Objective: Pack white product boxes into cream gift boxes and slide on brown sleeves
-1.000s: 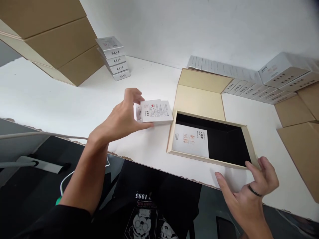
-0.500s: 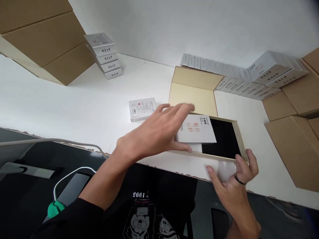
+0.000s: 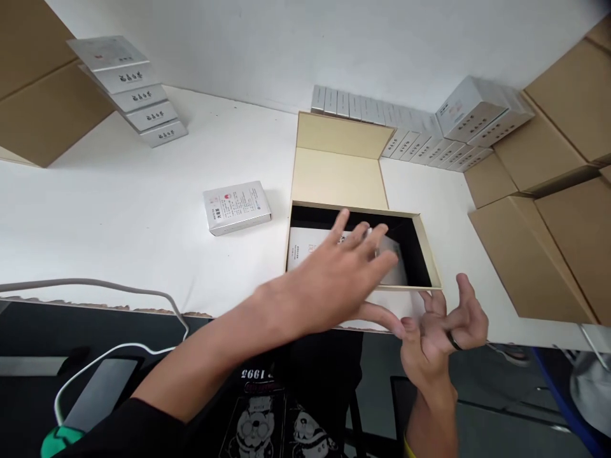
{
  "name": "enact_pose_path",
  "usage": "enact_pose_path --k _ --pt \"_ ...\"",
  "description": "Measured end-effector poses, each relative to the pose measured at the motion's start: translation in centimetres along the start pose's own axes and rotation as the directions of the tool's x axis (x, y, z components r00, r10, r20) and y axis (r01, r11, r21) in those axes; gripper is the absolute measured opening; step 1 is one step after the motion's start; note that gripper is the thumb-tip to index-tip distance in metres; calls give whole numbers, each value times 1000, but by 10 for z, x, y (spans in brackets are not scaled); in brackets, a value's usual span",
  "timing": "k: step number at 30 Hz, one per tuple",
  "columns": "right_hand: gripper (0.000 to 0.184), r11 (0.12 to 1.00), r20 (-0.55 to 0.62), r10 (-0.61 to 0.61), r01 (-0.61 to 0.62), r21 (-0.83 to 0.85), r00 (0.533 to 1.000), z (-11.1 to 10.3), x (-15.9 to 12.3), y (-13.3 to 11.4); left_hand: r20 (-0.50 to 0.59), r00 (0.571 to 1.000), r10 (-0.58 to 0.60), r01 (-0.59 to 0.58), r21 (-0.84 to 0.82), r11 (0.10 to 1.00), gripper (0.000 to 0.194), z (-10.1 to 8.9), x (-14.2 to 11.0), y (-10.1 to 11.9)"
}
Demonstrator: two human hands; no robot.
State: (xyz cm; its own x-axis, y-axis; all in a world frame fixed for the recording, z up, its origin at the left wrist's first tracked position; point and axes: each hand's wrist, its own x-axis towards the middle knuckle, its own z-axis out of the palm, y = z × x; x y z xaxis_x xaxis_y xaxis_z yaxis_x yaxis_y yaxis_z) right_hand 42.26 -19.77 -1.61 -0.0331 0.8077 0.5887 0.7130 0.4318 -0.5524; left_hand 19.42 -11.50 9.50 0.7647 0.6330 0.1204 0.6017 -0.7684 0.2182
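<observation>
An open beige gift box point(image 3: 426, 245) with a black inside lies on the white table point(image 3: 119, 216), its lid point(image 3: 337, 159) folded back. My left hand point(image 3: 344, 273) reaches over the box, fingers spread flat on a small white box point(image 3: 305, 245) inside it. At the table's front edge, beside the gift box's near right corner, my right hand point(image 3: 443, 324) hovers with a ring on one finger; its fingers are apart and hold nothing. Another small white box point(image 3: 236, 207) lies on the table to the left.
A leaning stack of white boxes point(image 3: 131, 95) stands at the back left. A row of white boxes point(image 3: 405, 124) lines the wall. Brown cartons point(image 3: 539, 210) fill the right side and another point(image 3: 42, 95) the far left. Cables point(image 3: 119, 289) run along the table's front edge.
My left hand carried one small white box from the left into the gift box and now lies flat on it. The other small box stayed on the table. My right hand lifted off the table.
</observation>
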Motion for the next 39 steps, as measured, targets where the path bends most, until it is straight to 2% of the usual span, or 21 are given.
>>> enact_pose_path --k 3,5,7,8,9,10,12,13,14,16,18,20,23,28,29,30,32,33,34,36,39 --pt "75 1000 -39 2 -1 24 999 0 -2 1 25 1000 10 -13 109 994 83 13 17 17" --pt "74 1000 -45 3 -1 29 999 0 -2 1 -93 992 88 -80 88 993 71 14 13 17" --pt "74 1000 -41 -14 15 25 999 -1 -2 2 -306 949 82 -84 8 996 51 9 -3 7" --pt "75 999 -40 -27 28 16 999 -1 -3 3 -423 906 -14 -5 -44 999 42 5 -15 -2" --pt "76 999 -36 -42 42 2 998 -1 -3 4 -528 831 -174 134 -113 985 36 2 -28 -12" --pt "78 998 -26 -53 52 -19 998 -2 -3 5 -593 722 -357 304 -193 933 31 -1 -42 -25" --pt "80 996 -7 -54 53 -76 999 -4 -5 8 -594 491 -637 593 -308 744 33 -3 -69 -54" --pt "80 993 16 -42 43 -112 999 -5 -6 9 -552 452 -701 675 -303 673 47 -2 -82 -69" --pt "78 988 40 -27 33 -149 999 -6 -8 11 -510 460 -727 717 -269 643 66 0 -92 -82" --pt "74 977 74 0 16 -214 997 -9 -10 14 -386 534 -752 755 -183 630 94 5 -108 -104" --pt "72 968 89 5 17 -251 996 -10 -11 17 -262 561 -786 783 -143 606 95 8 -117 -115" --pt "74 968 79 -5 24 -249 997 -11 -12 18 -221 559 -800 789 -157 594 81 7 -120 -116" --pt "81 969 68 -7 24 -247 998 -10 -11 20 -308 561 -768 750 -202 629 67 -1 -119 -106" --pt "83 962 48 -41 53 -267 998 -8 -13 24 -550 495 -673 613 -328 719 63 -19 -116 -81" --pt "84 965 49 -41 52 -259 998 -8 -14 25 -568 519 -639 571 -325 754 66 -21 -116 -77" --pt "87 967 57 -34 48 -252 998 -8 -14 25 -542 580 -608 545 -296 784 71 -22 -116 -75" --pt "90 968 73 -10 28 -250 997 -9 -14 25 -378 732 -566 542 -181 821 85 -21 -119 -71" --pt "90 967 80 -6 26 -254 997 -9 -14 24 -288 773 -565 560 -108 822 95 -21 -123 -70" --pt "88 965 86 -9 31 -260 996 -9 -13 22 -230 782 -579 587 -41 809 104 -21 -127 -69" --pt "81 960 92 -26 51 -274 995 -9 -11 17 -175 741 -649 664 48 746 103 -22 -138 -67" --pt "72 956 94 -47 72 -283 994 -7 -8 11 -78 635 -769 772 102 627 71 -23 -154 -68"
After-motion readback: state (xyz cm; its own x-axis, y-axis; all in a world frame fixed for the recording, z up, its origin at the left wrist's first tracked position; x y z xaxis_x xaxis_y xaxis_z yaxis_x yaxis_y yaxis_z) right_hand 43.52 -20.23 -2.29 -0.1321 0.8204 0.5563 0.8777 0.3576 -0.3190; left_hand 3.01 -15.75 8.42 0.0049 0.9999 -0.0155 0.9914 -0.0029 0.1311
